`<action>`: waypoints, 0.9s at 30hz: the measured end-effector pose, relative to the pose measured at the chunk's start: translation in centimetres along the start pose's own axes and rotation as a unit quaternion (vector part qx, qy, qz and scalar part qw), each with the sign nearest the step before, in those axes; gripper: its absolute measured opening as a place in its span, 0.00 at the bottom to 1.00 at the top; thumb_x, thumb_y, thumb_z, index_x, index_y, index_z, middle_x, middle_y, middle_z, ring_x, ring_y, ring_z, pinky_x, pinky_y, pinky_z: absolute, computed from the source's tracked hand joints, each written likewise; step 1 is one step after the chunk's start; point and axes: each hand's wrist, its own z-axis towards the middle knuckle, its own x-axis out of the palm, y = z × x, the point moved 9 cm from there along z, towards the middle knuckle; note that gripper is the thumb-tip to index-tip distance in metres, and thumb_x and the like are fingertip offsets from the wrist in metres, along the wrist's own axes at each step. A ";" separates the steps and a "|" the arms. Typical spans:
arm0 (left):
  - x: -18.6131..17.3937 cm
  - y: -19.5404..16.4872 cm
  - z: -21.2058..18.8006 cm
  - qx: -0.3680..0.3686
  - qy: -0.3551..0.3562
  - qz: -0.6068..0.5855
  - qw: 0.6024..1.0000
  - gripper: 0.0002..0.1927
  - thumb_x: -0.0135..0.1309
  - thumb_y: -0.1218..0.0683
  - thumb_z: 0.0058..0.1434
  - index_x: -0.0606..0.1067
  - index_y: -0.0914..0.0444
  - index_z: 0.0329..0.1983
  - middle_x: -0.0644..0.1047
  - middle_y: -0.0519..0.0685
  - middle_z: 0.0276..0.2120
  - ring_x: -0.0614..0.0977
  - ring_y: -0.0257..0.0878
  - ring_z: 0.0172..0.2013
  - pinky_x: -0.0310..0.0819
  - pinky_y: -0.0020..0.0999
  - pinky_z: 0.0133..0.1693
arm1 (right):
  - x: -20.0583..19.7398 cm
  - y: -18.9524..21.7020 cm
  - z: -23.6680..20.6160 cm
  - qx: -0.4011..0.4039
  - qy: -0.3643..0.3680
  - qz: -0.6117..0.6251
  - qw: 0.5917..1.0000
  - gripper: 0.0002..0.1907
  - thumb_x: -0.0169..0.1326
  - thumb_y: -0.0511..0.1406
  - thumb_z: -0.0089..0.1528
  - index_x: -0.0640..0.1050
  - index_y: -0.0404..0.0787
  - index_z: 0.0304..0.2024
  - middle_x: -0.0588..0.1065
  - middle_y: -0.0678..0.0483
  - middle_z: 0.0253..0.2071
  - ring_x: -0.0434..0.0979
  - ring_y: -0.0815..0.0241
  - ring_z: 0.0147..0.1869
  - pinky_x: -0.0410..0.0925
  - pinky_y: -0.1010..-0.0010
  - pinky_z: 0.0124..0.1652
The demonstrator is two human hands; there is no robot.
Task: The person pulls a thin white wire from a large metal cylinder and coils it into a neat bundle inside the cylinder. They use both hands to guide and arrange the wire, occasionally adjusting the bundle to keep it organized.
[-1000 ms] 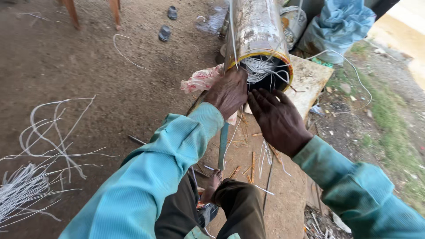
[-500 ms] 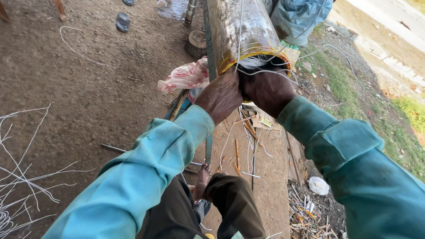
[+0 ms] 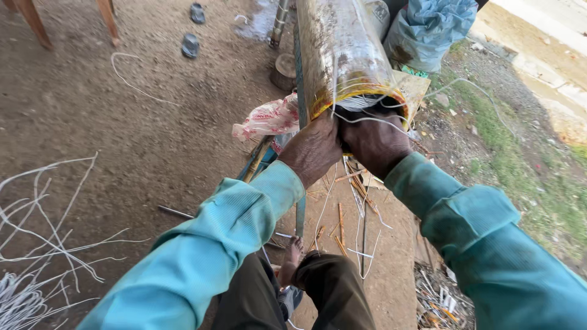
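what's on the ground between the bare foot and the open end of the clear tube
In the head view, thin brown sticks and loose white strands lie on the dirt between the bare foot and the clear tube.

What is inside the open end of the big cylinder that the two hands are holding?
White strands fill the dark mouth of the cylinder, and some trail out. The left hand and right hand cover the lower opening, so deeper contents are hidden.

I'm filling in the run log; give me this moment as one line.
left hand: grips cylinder rim | right hand: at cylinder mouth, on white strands | cylinder: tilted, yellow-rimmed
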 end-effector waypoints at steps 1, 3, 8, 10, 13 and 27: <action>-0.5 0.2 0.0 -0.010 0.006 0.011 1.000 0.13 0.52 0.50 0.60 0.84 0.58 0.41 0.82 0.50 0.44 0.77 0.47 0.55 0.55 0.47 0.64 | -0.2 0.3 -0.1 -0.001 0.000 0.006 1.000 0.18 0.51 0.35 0.60 0.78 0.35 0.51 0.79 0.42 0.43 0.81 0.43 0.45 0.72 0.53 0.39; -1.1 0.5 -0.6 -0.033 0.030 0.019 0.999 0.16 0.49 0.50 0.62 0.83 0.62 0.46 0.80 0.54 0.50 0.75 0.50 0.57 0.55 0.46 0.64 | -0.5 1.2 -0.8 -0.003 0.004 0.023 1.000 0.17 0.50 0.35 0.64 0.78 0.34 0.53 0.79 0.41 0.48 0.80 0.43 0.51 0.72 0.53 0.47; -4.0 0.9 -2.1 -0.110 -0.047 -0.029 0.992 0.26 0.42 0.49 0.62 0.73 0.68 0.59 0.74 0.57 0.59 0.72 0.49 0.60 0.60 0.44 0.62 | -4.0 2.1 -5.7 -0.036 -0.111 0.056 0.992 0.29 0.51 0.39 0.61 0.72 0.30 0.62 0.73 0.40 0.63 0.71 0.43 0.68 0.61 0.54 0.65; -3.9 1.0 -2.0 -0.128 -0.039 -0.073 0.988 0.29 0.41 0.51 0.65 0.69 0.71 0.66 0.73 0.56 0.62 0.72 0.49 0.61 0.62 0.42 0.61 | -4.4 1.9 -7.0 -0.040 -0.099 0.057 0.993 0.32 0.53 0.42 0.59 0.71 0.32 0.63 0.70 0.40 0.66 0.67 0.43 0.71 0.58 0.53 0.68; -3.7 1.3 -1.3 -0.161 -0.034 -0.112 0.980 0.29 0.42 0.53 0.68 0.66 0.71 0.70 0.71 0.56 0.63 0.70 0.50 0.63 0.64 0.42 0.60 | -4.8 1.5 -7.5 -0.044 -0.097 0.066 0.992 0.36 0.56 0.46 0.58 0.70 0.32 0.64 0.67 0.40 0.69 0.65 0.44 0.72 0.55 0.51 0.68; -2.6 1.0 -2.0 -0.152 -0.060 -0.099 0.982 0.28 0.45 0.52 0.64 0.68 0.68 0.66 0.73 0.52 0.59 0.73 0.45 0.56 0.62 0.40 0.61 | -2.9 1.5 -10.4 -0.076 -0.110 0.025 0.991 0.30 0.54 0.44 0.63 0.72 0.38 0.64 0.70 0.49 0.68 0.65 0.52 0.75 0.54 0.57 0.71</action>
